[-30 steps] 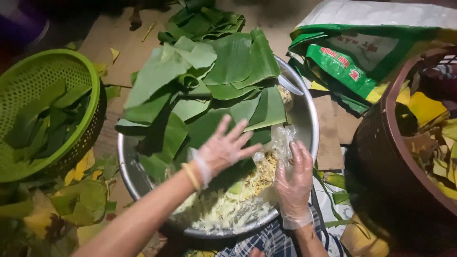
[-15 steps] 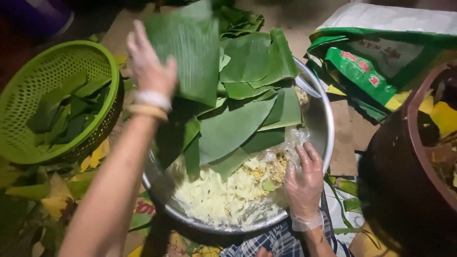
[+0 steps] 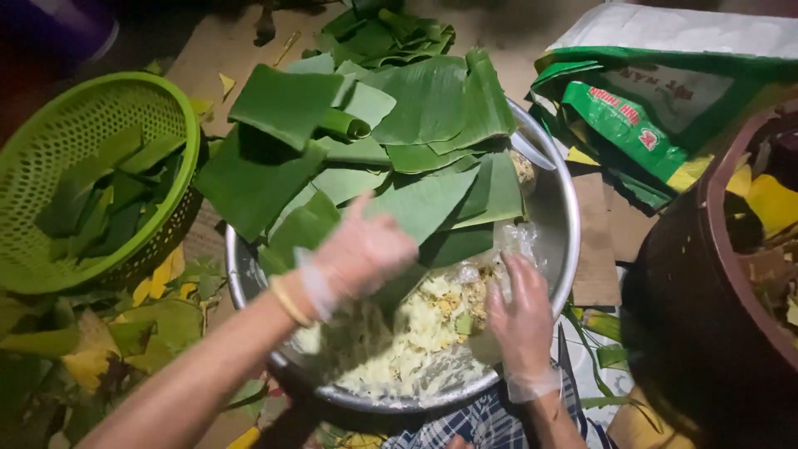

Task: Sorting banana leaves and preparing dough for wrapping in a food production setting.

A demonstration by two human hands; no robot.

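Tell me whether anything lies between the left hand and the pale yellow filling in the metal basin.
Yes. The left hand hovers over the banana leaf pieces piled across the metal basin, above their near edge. The pale yellow filling lies bare nearer the person, where the right hand already rests on it.

A single head-worn camera looked steeply down, from close above, on a wide metal basin (image 3: 559,195) that filled the frame's centre. It faced forward and away from the wearer's body. Left of the basin sat a green basket (image 3: 179,116); right of it, a dark brown pot (image 3: 665,291) was cropped by the edge.
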